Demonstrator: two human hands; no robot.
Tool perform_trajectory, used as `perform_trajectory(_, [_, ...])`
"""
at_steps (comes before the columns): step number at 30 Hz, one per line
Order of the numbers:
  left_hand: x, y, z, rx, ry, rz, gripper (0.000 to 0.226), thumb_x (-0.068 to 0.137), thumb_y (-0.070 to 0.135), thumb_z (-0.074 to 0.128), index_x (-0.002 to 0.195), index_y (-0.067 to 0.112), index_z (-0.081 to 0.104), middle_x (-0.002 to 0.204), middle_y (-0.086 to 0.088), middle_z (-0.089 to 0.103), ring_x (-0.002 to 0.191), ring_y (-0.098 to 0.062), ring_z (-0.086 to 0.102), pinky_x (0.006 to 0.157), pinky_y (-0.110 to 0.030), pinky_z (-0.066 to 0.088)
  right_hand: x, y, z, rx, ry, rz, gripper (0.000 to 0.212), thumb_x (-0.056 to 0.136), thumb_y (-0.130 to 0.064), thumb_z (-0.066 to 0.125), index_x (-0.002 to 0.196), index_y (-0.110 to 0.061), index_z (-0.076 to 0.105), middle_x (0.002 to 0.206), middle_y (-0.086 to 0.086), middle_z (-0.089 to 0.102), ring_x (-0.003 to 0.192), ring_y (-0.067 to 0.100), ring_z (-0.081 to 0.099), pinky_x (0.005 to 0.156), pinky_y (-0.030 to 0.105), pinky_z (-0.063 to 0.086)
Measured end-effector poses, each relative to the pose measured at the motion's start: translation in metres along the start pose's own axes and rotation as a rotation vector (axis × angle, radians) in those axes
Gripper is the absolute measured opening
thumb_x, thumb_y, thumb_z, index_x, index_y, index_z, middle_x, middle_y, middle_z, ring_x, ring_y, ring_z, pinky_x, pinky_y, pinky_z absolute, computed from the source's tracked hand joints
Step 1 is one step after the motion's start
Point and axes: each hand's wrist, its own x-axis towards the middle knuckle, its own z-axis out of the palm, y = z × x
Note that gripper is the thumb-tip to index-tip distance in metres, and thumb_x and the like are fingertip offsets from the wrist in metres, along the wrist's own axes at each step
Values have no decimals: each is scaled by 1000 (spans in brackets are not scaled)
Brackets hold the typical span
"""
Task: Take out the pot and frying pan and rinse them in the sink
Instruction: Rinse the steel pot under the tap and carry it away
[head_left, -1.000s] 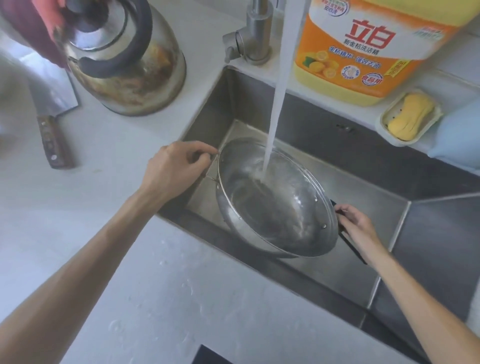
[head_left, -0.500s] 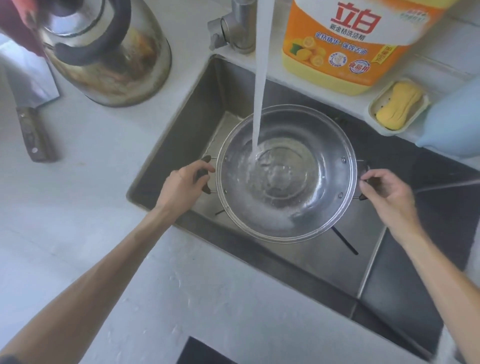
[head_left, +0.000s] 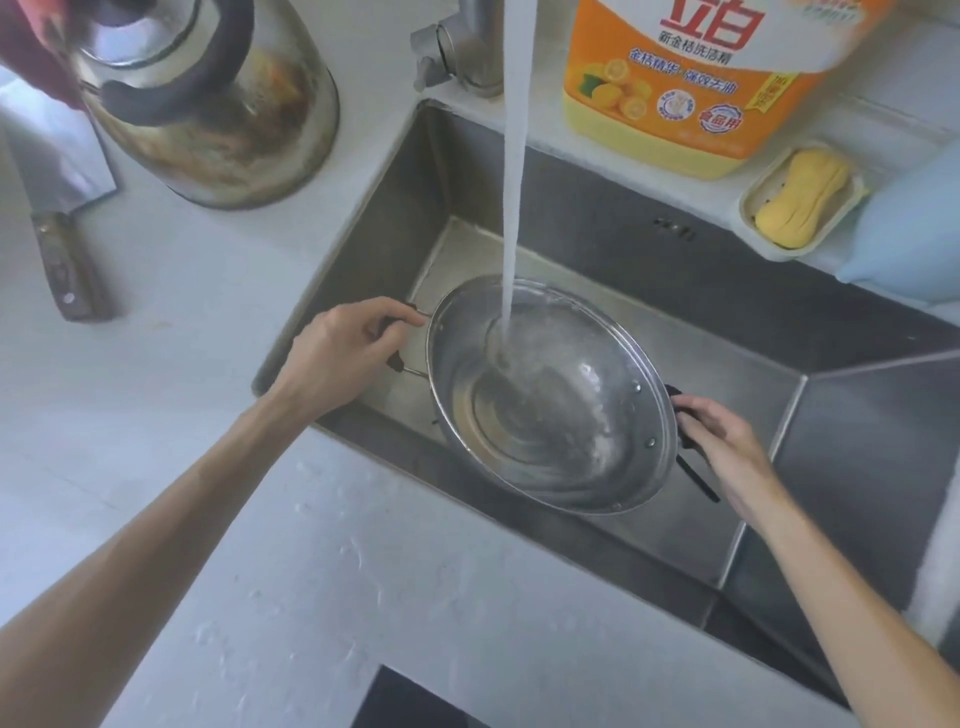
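the left hand (head_left: 343, 353) has its fingers curled round the pot's left handle, thumb on top. the right hand (head_left: 727, 441) pinches the dark right handle, fingers bent over it. between them the pot (head_left: 550, 405) hangs inside the sink (head_left: 623, 239), tilted so its left rim sits higher and its mouth faces up and toward the right. water (head_left: 514, 171) drops in a thick white stream from above and hits the pot's inner wall near its upper left, foaming and swirling across the bottom. a thin dark stick (head_left: 698, 480) lies on the sink floor just under the right hand; what it is i cannot tell. behind the sink, the tap (head_left: 457, 47) stands on the ledge, with an orange bottle (head_left: 685, 88) to its right and a yellow soap (head_left: 802, 200) in a dish beyond that. left of the sink on the counter (head_left: 182, 322) stands a stained kettle (head_left: 208, 98), and farther left a knife (head_left: 62, 228) lies flat.
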Motion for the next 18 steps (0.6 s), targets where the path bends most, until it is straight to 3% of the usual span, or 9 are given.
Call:
perform_trajectory(4, [3,-13,23,176,-238,-69,20,94,30,47,107,37,61,68,22,60,77,-14,61,67,-30,41,-6,-36,-26,-118,48,-139,24,92,-9,53,98,-29,64,94,-29,68,93,-10,59,82,3,42])
perform_trajectory(7, [2,-15,42,219,-293,-46,15,94,29,50,107,29,58,73,13,54,83,-18,57,71,-28,36,-7,-65,-42,-144,80,-262,24,90,-9,57,102,-29,65,97,-28,67,95,-10,59,85,5,43])
perform_trajectory(10, [6,-14,50,156,-246,-51,8,92,28,53,100,29,56,81,10,60,82,-19,58,72,-29,40,-5,-78,-52,-143,123,-314,27,89,-12,60,98,-36,66,99,-22,67,92,-2,58,84,10,45])
perform_trajectory(14, [6,-10,43,74,-73,5,8,92,21,53,92,29,53,62,19,60,72,-15,56,68,-28,39,-10,-76,-45,-121,175,-344,29,87,-5,61,89,-34,64,90,-26,67,81,-5,57,78,7,45])
perform_trajectory(18, [-3,1,22,103,56,159,11,92,20,50,98,28,56,70,19,57,82,-15,54,72,-30,40,-12,-46,-26,-118,195,-233,33,88,-2,57,88,-34,61,85,-29,66,82,-10,58,81,6,42])
